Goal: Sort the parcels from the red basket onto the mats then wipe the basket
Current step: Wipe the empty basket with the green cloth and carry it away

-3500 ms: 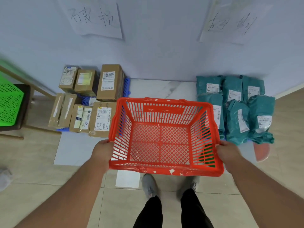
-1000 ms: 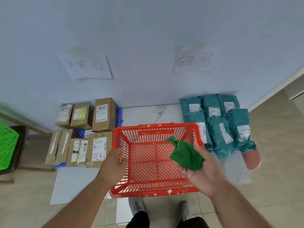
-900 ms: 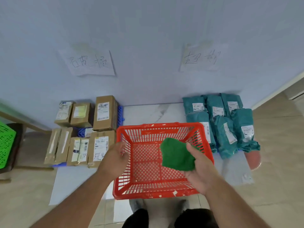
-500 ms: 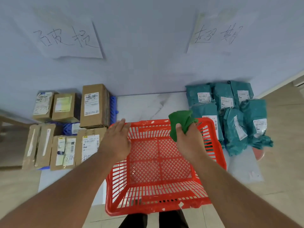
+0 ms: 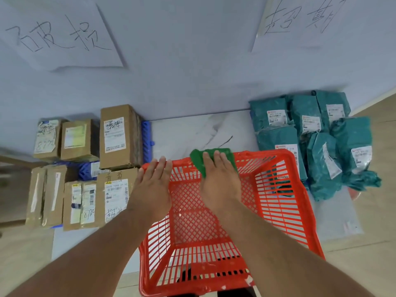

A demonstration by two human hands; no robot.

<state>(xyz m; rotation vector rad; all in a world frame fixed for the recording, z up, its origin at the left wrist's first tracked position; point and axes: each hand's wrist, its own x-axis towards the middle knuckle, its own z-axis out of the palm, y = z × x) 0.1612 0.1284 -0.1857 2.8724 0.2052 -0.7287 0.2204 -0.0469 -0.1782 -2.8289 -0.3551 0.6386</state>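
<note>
The red basket (image 5: 285,211) stands on the floor in front of me with nothing inside. My right hand (image 5: 218,181) presses a green cloth (image 5: 198,159) flat onto the basket's far rim. My left hand (image 5: 153,185) rests on the far left corner of the rim, fingers laid over it. Several brown cardboard parcels (image 5: 120,136) lie on a blue mat (image 5: 146,133) to the left. Several teal bag parcels (image 5: 321,146) lie in a heap to the right.
Two handwritten paper signs hang on the wall, one sign (image 5: 60,35) above the boxes and another sign (image 5: 300,20) above the bags. A white marble strip (image 5: 192,131) lies between the two piles. A pale sheet (image 5: 334,213) lies on the floor under the bags.
My right hand carried the green cloth from above the basket down onto its far rim. My left hand moved from the left side to the far left corner. The view has come closer.
</note>
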